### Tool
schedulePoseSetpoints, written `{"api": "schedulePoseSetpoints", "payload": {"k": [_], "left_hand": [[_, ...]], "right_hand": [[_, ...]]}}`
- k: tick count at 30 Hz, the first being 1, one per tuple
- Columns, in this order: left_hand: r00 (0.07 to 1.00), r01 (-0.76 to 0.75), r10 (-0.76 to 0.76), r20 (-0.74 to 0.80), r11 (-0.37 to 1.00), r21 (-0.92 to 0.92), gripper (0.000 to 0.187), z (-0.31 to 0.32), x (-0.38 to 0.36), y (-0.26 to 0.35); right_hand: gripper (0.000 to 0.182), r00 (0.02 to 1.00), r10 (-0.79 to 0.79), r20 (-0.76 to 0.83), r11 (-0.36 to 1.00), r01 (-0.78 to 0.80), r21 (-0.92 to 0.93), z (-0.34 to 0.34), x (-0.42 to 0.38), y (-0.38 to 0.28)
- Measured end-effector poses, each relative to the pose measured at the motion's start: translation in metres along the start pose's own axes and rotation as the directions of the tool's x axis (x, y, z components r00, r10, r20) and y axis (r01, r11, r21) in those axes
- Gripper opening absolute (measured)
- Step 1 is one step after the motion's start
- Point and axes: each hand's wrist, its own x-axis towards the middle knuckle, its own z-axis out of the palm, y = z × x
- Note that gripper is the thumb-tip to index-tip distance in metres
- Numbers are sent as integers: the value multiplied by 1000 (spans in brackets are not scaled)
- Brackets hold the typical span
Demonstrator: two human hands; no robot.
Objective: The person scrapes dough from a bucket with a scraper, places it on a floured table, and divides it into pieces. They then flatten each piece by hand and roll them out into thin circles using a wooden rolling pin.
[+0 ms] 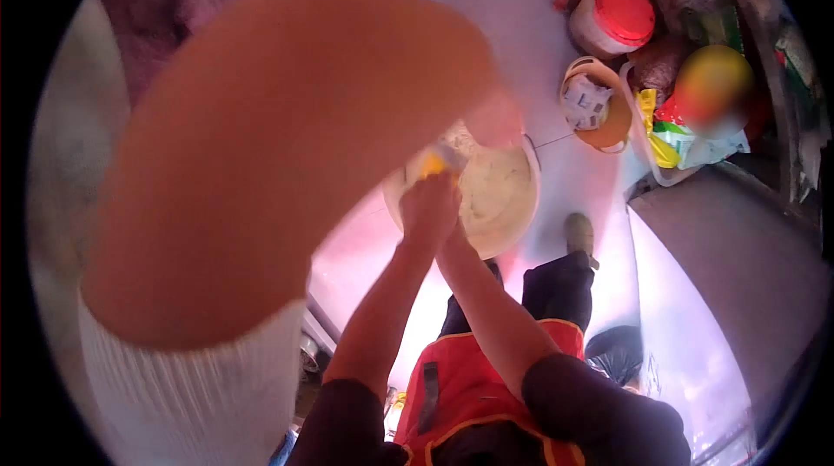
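My left hand (427, 210) is closed around a small yellow item (433, 164), whose kind I cannot make out; a blurred greyish part shows beside it. My right hand (453, 231) lies against the left, its fingers mostly hidden. Both hands are over the near left part of a wide pale bowl (534, 172). In the bowl is a cream-coloured, dough-like mass (493, 192). Another person's bare arm (287, 136), blurred and very close to the camera, crosses from the left. That person's hand (497, 118) is over the bowl's far side.
At the far right are a red-lidded tub (624, 14), an oval basket (618, 138) with a packet inside, and a white-rimmed container (665, 178) of colourful packages. My red apron (469, 383) and one shoe (579, 236) show below. The other person's white sleeve (191, 388) fills the lower left.
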Motion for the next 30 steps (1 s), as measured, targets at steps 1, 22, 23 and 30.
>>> {"api": "schedulePoseSetpoints", "payload": {"k": [1,22,23,30], "left_hand": [[999,43,-44,-6,998,-55,24,-2,-26,4],[761,536,-552,342,238,-810,25,11,-280,59],[742,528,-575,344,185,-829,26,9,-282,73],[671,472,-646,363,-5,-882,25,38,-280,118]], "right_hand": [[49,997,-19,69,995,25,-97,-27,-20,-29],[47,881,356,313,205,253,-946,-168,54,-264],[49,853,321,412,179,373,-910,-176,59,-271],[54,210,-238,948,-238,934,-266,-100,132,-233]]}}
